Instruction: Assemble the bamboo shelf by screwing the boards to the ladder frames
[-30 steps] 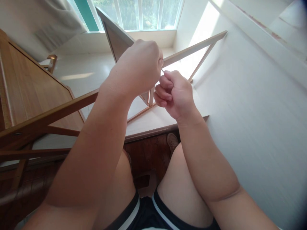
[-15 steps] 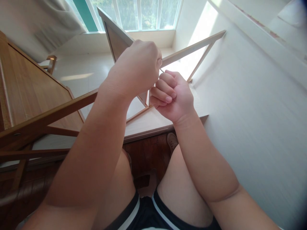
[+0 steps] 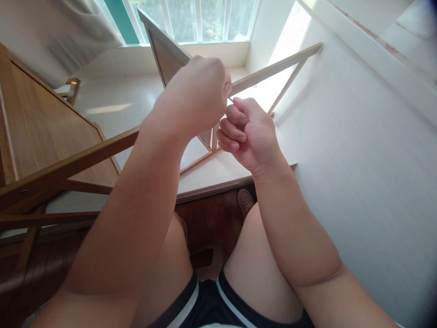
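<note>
My left hand is closed, knuckles up, over the place where a long wooden bar passes beneath it. Its fingertips are hidden. My right hand is just to the right with the palm side turned up and the fingers curled in. Between its thumb and forefinger it pinches a thin metal rod, whose far end disappears at my left hand. The bar belongs to a wooden frame with slim legs, and a flat panel stands tilted behind my left hand.
A wooden cabinet or board and more frame bars fill the left side. Close on the right is a pale wall. A raised white ledge with a brown edge lies ahead, below a window and a curtain.
My right hand has turned slightly and shifted a little to the right, its fingers now a bit looser around the rod. My left hand stays almost where it was.
</note>
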`<state>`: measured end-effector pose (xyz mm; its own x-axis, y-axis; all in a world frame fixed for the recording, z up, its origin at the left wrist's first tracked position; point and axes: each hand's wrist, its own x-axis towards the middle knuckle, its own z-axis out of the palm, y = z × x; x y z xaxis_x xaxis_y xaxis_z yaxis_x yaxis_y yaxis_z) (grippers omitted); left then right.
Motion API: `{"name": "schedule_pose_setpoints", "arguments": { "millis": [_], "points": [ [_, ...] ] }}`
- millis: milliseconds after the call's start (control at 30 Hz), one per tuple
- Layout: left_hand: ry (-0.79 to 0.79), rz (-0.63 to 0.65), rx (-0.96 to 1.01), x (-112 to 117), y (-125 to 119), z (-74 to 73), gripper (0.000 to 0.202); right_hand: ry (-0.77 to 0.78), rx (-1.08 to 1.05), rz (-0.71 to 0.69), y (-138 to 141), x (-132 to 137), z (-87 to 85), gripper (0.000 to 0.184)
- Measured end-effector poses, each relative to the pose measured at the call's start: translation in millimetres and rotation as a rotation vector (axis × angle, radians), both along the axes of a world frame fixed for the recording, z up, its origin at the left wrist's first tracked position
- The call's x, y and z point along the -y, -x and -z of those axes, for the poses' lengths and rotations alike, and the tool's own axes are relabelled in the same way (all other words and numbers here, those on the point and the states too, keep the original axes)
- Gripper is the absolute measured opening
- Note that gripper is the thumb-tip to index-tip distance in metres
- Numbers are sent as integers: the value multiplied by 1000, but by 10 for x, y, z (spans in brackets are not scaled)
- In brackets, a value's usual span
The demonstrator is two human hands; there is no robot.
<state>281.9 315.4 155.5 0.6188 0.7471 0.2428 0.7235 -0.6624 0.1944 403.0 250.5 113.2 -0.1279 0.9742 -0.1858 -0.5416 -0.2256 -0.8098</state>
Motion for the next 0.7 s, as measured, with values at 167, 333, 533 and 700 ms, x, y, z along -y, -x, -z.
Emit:
{"name": "schedule_pose_setpoints", "arguments": {
  "millis": [167, 333, 533, 700],
  "points": [
    [-3, 7, -2, 6, -9, -6, 17, 8, 21, 6, -5, -6, -9, 48],
    [-6, -2, -4, 17, -7, -7, 18, -16, -40, -36, -36, -13, 26, 48],
    [-10, -1, 4, 2, -2, 5, 22, -33, -130, -64, -4, 0, 89, 47],
    [15, -18, -14, 14, -16, -18, 26, -72, -23, 13, 78, 20, 97, 46]
  ]
}}
